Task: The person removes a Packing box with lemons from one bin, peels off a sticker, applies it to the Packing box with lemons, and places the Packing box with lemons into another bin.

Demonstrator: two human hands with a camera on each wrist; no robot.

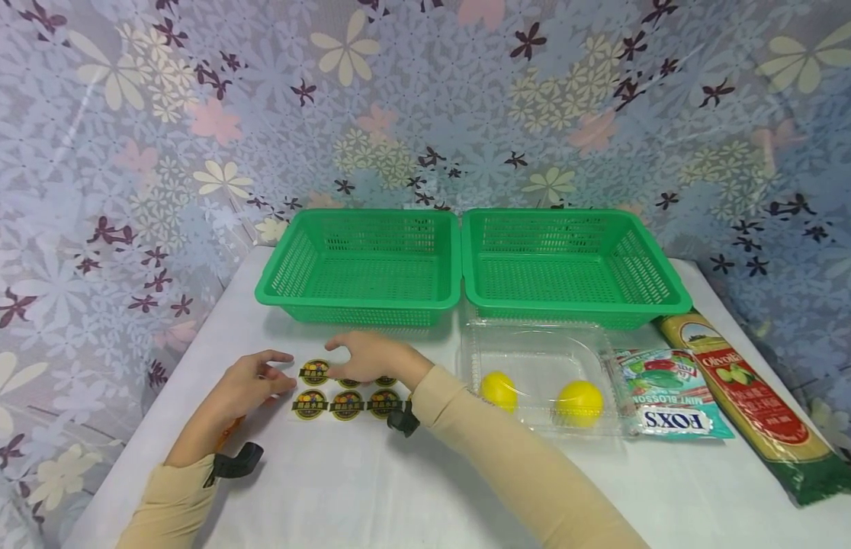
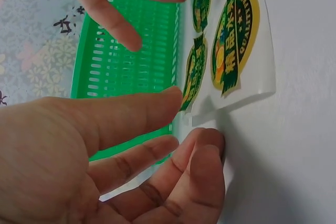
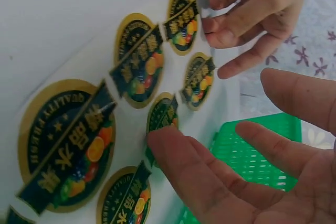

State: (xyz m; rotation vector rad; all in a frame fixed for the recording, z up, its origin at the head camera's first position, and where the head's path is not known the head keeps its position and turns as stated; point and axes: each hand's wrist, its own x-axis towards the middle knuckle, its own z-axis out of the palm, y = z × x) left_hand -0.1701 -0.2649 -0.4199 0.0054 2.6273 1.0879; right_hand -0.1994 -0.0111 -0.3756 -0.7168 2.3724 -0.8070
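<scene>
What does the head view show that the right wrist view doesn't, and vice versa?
Only head: yellow fruit in a clear box, a mint packet, a red-and-gold bag, and a second green basket (the wrist view shows only part of one).

Only right wrist: readable QUALITY FRESH lettering on the stickers; in the head view it's too small to read.

Both: the sticker sheet, left hand, right hand, at least part of a green basket, and the flowered backdrop.

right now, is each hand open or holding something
Left hand: open, fingers loosely bent, holding nothing, beside the sticker sheet.
Right hand: open, holding nothing, over the sticker sheet.
</scene>
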